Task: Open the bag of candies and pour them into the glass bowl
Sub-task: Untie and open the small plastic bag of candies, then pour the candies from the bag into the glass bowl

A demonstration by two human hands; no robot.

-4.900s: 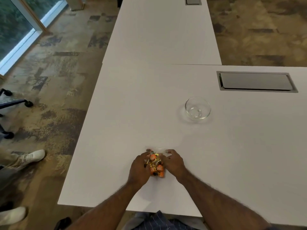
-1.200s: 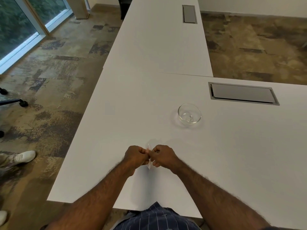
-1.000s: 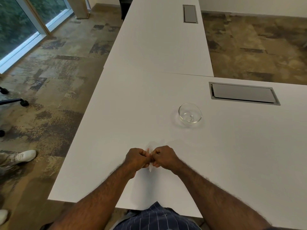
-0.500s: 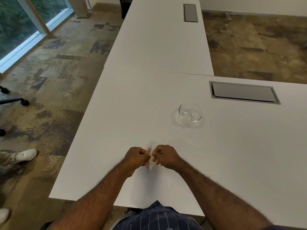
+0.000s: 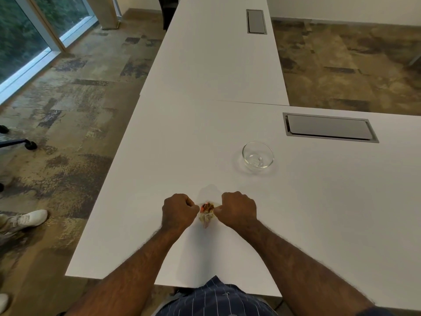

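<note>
The floor (image 5: pixel 75 106) is the biggest thing, a patchy carpet of brown, tan and dark blotches. On the far left stands a tall window (image 5: pixel 20 39) with green showing through the glass.

The desk (image 5: pixel 319 213) is wide, flat, smooth and white, and it joins a second long white desk (image 5: pixel 216 60) that runs away from the person. Each one has a flat gray metal flap (image 5: pixel 328 128) shaped like a long box set into its top.

Two bare arms reach in from the bottom, above a dark blue shirt (image 5: pixel 216 299) with thin white stripes. At the left edge is a white shoe (image 5: pixel 27 221) on the carpet.

The glass bowl (image 5: pixel 257 156) is round, clear and shiny. It sits on the desk, well apart from the hands, farther away and to the right.

The left hand (image 5: pixel 180 212) is curled into a fist and pinches the left side of the bag of candies (image 5: pixel 206 213). The right hand (image 5: pixel 238 209) is curled the same way and pinches the right side. The bag is small, clear and crinkly, just above the desk between the two fists. Red and gold bits show through it.
</note>
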